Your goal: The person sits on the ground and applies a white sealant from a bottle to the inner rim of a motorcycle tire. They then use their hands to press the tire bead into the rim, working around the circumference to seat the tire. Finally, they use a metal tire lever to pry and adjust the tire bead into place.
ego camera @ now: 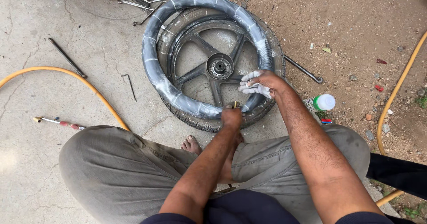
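The ground (pixel 53 28) is cracked concrete on the left giving way to bare dirt on the right, and the person squats on it with both knees spread. Lying flat before them is a motorcycle wheel (pixel 219 66), a black cast rim with spokes and hub, its tyre (pixel 209 122) resting round it. An inflated inner tube (pixel 153 68), dusted white, lies on top of the wheel, partly out of the tyre and running round most of its circle. A yellow hose (pixel 84 82) curves across the concrete at left; a second length (pixel 400 88) runs along the right edge. The right hand (pixel 260 82), whitened with powder, lies on the tube at its right side, fingers closed round it. The left hand (pixel 232 116) is at the near edge of the tube, fingers pinched together on a small brass piece, apparently the valve stem (pixel 234 104). Judged from this, the step in hand is work at the valve while the tube is steadied; the next move calls for a firm hold by the right hand and fine turning at the stem. Smaller items: a tyre lever (pixel 304 69), a white bottle with a green cap (pixel 321 102), an air nozzle (pixel 55 122), and spanners (pixel 135 4).
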